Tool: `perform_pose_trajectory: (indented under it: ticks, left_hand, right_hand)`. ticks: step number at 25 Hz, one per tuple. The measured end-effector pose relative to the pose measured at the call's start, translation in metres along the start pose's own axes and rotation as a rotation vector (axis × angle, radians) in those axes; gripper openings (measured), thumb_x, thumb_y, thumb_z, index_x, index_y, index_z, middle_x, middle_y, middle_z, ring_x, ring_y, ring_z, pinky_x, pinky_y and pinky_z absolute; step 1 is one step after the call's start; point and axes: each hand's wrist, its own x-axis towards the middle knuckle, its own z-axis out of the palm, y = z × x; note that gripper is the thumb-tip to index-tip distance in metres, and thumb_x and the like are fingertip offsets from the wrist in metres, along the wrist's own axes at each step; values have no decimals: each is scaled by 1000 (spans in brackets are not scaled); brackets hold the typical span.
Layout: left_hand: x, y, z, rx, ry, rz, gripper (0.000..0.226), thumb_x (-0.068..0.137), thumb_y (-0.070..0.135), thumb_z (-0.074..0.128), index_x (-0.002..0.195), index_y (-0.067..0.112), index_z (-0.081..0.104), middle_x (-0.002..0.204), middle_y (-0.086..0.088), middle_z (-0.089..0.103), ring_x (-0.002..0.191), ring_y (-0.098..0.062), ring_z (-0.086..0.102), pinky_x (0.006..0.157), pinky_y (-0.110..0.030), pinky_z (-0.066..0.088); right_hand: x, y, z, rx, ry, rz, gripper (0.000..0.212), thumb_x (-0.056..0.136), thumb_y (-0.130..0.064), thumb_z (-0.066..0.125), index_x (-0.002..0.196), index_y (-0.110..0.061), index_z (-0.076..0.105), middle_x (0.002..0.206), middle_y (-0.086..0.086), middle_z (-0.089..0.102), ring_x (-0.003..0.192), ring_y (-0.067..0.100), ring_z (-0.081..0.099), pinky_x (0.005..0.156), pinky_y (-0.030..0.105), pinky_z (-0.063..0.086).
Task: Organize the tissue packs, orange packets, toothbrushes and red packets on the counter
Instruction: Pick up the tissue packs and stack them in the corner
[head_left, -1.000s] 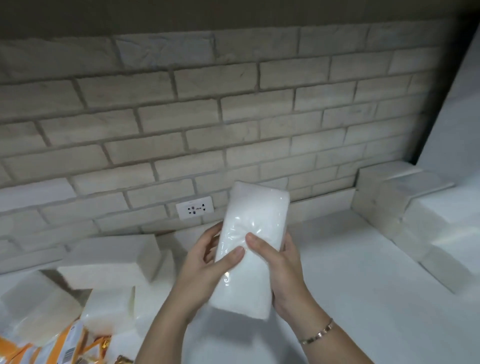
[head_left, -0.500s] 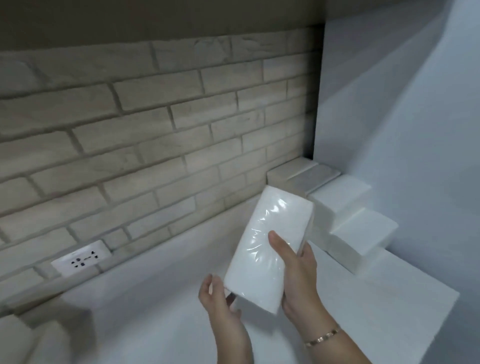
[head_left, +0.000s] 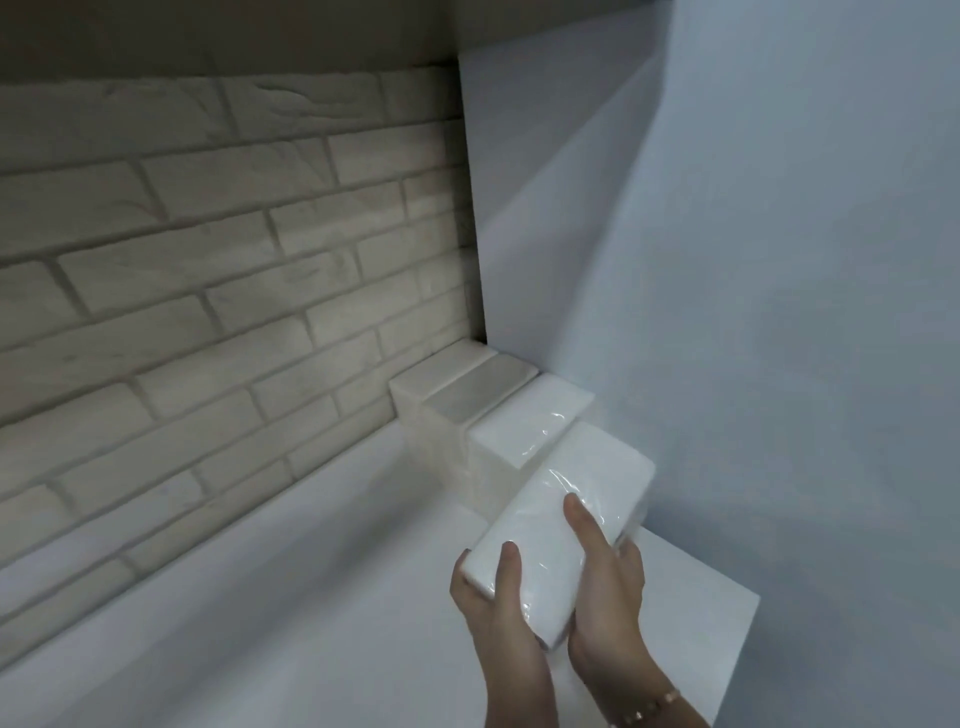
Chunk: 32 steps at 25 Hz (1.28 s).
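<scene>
A white tissue pack (head_left: 566, 525) in clear wrap is held tilted above the counter, its far end close to the right wall. My left hand (head_left: 493, 603) grips its near left corner with the thumb on top. My right hand (head_left: 602, 577) holds its right side, thumb pressed on the wrap. Just beyond it a row of tissue packs (head_left: 524, 426) stands along the right wall, running back into the corner. The orange packets, toothbrushes and red packets are out of view.
The white counter (head_left: 291, 597) runs left along a pale brick wall (head_left: 218, 291). A plain white side wall (head_left: 779, 312) closes the right. The counter's end corner (head_left: 748, 603) shows at the right.
The view has swung right toward the corner. The pack has moved right and lower, near the row of packs, and my left hand is back on its near corner.
</scene>
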Motion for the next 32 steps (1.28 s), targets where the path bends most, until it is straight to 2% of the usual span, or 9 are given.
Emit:
perform_pose_trajectory:
  ticks: [7,12,15,18,20,24,27,30,32]
  left_hand:
    - [41,-44,54,-41,57,-48,49,98,26,65,143,23,45,127,-2,64,107,-21,65,92,-45,51]
    - [71,-63,78,-16,146,-68,63,92,39,69,144,18,41,138,-10,58,117,-35,62,104,-53,49]
    - [79,-60,92,29,152,-53,74,98,45,60,160,27,23,154,-5,45,135,-33,50,110,-47,42]
    - [94,-58,106,91,138,-102,84,96,58,54,163,34,10,167,-2,27,150,-30,33,121,-47,29]
    - [108,-57,111,152,94,-148,90,92,69,51,163,38,5,171,-1,16,154,-29,25,124,-51,23]
    - [134,-63,102,225,-12,-214,111,68,92,49,158,52,-1,172,3,10,153,-28,27,122,-55,27]
    - [144,-69,88,265,-138,-251,125,50,103,51,153,60,-4,170,5,18,151,-23,34,122,-51,31]
    - [150,-72,84,307,-195,-249,132,45,107,49,155,57,-4,171,5,18,153,-19,30,125,-49,25]
    - [153,-70,82,344,-228,-259,140,40,109,47,157,54,-7,171,4,17,155,-18,26,126,-50,20]
  right_hand:
    - [68,-15,-20,-211,-22,39,74,70,-60,84,127,-24,54,115,3,73,101,27,73,94,50,58]
    - [102,-11,-32,-375,-166,38,84,58,-68,78,128,-29,55,123,-2,72,110,21,72,101,47,55]
    - [114,-9,-33,-395,-208,85,119,64,-76,76,160,-31,21,141,-10,62,126,17,63,113,44,46]
    - [133,-14,-28,-386,-217,85,134,59,-89,69,163,-28,9,149,-9,55,134,18,56,117,45,42]
    - [139,-27,-21,-404,-201,90,129,64,-87,64,162,-23,9,152,-7,51,135,18,53,117,45,41]
    - [141,-35,-14,-443,-190,104,89,94,-65,58,157,-19,16,145,-4,51,125,20,50,103,41,40]
    - [138,-36,-13,-446,-194,100,77,98,-58,57,154,-19,22,139,-4,54,119,20,53,101,41,41]
    - [135,-40,-12,-441,-209,97,69,99,-56,57,150,-20,28,126,-10,55,102,8,56,94,38,37]
    - [133,-42,-13,-453,-221,121,74,97,-61,56,152,-22,26,134,-10,53,112,11,54,98,41,36]
